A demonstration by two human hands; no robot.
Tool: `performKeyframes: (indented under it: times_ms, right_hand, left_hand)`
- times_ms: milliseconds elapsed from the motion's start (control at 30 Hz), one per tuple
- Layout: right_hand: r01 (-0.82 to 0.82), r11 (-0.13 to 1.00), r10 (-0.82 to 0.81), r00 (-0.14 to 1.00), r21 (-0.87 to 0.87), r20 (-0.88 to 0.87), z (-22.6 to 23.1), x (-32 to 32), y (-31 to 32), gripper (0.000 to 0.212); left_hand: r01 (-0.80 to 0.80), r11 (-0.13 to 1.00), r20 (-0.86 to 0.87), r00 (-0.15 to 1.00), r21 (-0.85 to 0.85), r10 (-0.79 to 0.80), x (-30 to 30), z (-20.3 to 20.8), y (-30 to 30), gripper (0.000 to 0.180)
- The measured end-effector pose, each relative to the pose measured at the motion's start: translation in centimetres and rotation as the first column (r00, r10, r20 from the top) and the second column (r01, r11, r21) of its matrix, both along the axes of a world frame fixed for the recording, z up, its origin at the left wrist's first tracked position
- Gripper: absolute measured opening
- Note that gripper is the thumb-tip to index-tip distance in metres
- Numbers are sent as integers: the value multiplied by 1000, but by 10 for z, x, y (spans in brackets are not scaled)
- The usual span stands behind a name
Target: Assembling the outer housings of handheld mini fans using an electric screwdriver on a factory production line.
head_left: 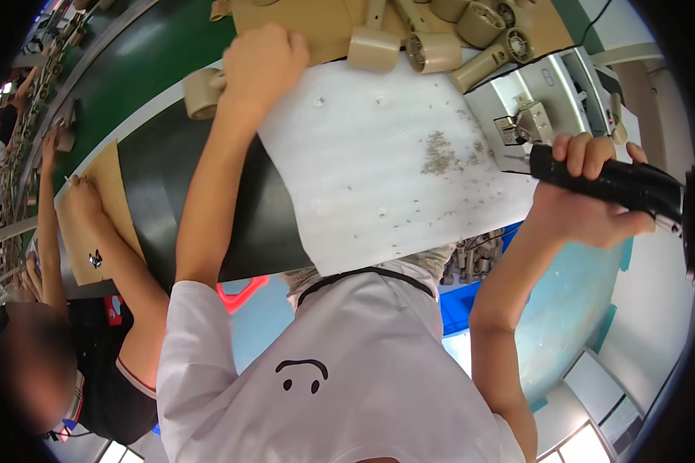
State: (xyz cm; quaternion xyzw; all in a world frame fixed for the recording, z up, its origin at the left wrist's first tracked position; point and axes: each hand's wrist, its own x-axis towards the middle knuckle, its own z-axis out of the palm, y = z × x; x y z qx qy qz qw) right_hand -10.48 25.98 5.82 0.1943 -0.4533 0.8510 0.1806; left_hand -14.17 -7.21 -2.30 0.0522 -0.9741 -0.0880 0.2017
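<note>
Two bare hands work over a white foam sheet (363,170) spread across the bench, and everything here is placed from that sheet. Well to its left, a co-worker's hand (83,193) rests on a flat brown cardboard panel (93,224) beside a dark green conveyor belt (154,54). At the sheet's upper left corner, the person's left hand (264,58) is curled into a loose fist, knuckles pressing on the edge of a brown cardboard tray (316,27); whether it pinches anything underneath cannot be told. Just left of that hand lies a beige plastic hair-dryer housing (201,92), partly off the sheet. Above the sheet's top edge, more beige plastic hair-dryer bodies (432,46) lie crowded on the tray. On the sheet's right half sits a loose scatter of small grey screws (440,154). Off its right edge stands a grey metal fixture (529,123), and just below that the right hand (587,193) is wrapped fully around a black cylindrical powered screwdriver (618,185), fingers closed tight, its tip pointing toward the screws.

The screws look the likeliest trouble: a sweep of the left forearm across the sheet could send them rolling off. The housing overhanging the sheet could also slide onto the belt if nudged.
</note>
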Motion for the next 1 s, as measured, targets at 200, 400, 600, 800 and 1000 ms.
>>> performKeyframes:
  times_ms: [200, 400, 600, 800, 1000]
  right_hand:
    - [375, 859, -412, 911, 348, 35, 2, -44, 2, 88]
    - [404, 818, -445, 895, 409, 6, -14, -49, -10, 86]
    - [301, 872, -364, 926, 385, 102, -15, -50, -22, 82]
    - [42, 992, -45, 999, -116, -21, -16, 4, -28, 55]
    - [-170, 948, 147, 984, -268, -104, 17, 40, -58, 60]
  left_hand:
    - [173, 770, 209, 905, 615, -370, -78, 35, 44, 32]
    - [190, 722, 161, 908, 665, -387, -110, 12, 49, 28]
    - [59, 147, 15, 889, 987, -457, -28, 66, 52, 27]
    - [381, 451, -113, 849, 807, -516, 66, 58, 86, 42]
    - [433, 662, -64, 861, 611, -504, 97, 44, 103, 44]
